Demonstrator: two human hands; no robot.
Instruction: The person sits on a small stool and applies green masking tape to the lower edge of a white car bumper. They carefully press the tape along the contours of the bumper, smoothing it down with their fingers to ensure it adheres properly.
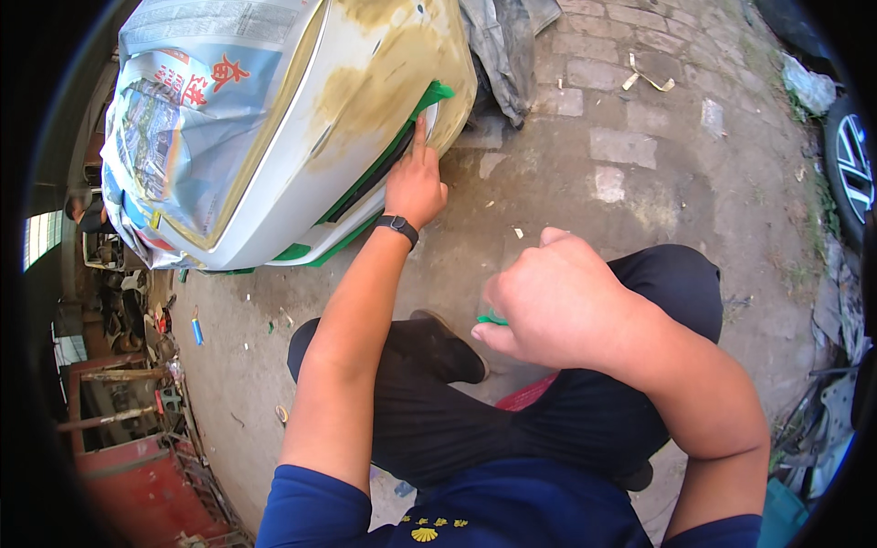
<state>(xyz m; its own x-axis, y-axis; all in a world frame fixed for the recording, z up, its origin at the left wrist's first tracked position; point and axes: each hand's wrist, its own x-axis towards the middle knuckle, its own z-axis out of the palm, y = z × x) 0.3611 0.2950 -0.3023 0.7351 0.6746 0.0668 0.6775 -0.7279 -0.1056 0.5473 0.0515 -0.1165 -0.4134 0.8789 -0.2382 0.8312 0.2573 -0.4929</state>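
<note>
In front of me is a white car bumper (294, 185) with rubbed, yellowish-brown patches (373, 82). Green masking tape (363, 179) edges a dark slot in it. My left hand (416, 186) wears a black wristband, and its extended index fingertip touches the bumper at the tape near the slot's upper end; the other fingers are curled. Closer to me, my right hand (558, 298) is raised over my knees, apart from the bumper. A small piece of green tape (492, 318) shows between its thumb and curled fingers, mostly hidden by the hand.
Newspaper (233, 130) held by tan tape covers the body above the bumper. A grey cloth (503, 51) hangs beside it. On the brick and dirt ground lie a tape roll (281, 414) and a blue cylinder (197, 331). A red panel (154, 490) stands left, a wheel (849, 168) right.
</note>
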